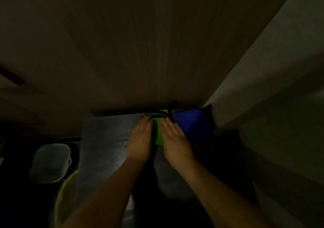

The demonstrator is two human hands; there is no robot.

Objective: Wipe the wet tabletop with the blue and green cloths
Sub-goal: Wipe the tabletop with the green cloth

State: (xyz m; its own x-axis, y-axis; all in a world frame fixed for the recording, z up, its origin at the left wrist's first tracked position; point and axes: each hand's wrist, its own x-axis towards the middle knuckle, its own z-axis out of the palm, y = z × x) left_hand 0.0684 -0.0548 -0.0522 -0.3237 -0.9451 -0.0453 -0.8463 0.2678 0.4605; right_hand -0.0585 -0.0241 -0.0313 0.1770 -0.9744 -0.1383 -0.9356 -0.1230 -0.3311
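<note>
Green cloth (159,136): probably soft, limp; left hand (140,137) and right hand (175,138) pressed it flat-fingered; best pinched at an edge.

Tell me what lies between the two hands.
A strip of green cloth shows in the head view between the left hand and the right hand.

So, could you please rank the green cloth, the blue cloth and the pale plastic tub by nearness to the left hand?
1. Green cloth, touching the left hand on its right.
2. Blue cloth, right, past the right hand.
3. Pale plastic tub, far left, off the tabletop.
</note>
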